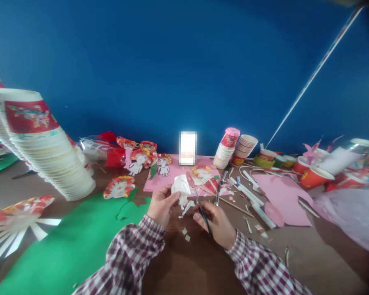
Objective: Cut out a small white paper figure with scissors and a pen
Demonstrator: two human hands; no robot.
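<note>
My left hand (162,203) pinches a small white paper piece (181,187) between thumb and fingers, above the middle of the table. In my right hand (217,223) is a pair of scissors (202,207), its blades pointing up and away, just right of the paper. A narrow white strip (188,208) is below the paper piece; I cannot tell whether it is still joined to it. Small white scraps (185,234) lie on the brown table between my hands. Pink paper (153,182) lies behind them, with paper figures (164,165) on it.
Tall stacked paper cups (49,147) lean at the left, beside green paper (58,241). Two shorter cup stacks (226,149) stand at the back right. Markers (249,194), pink sheets (289,196) and red cups (316,178) cover the right side. A blue wall (172,73) rises behind.
</note>
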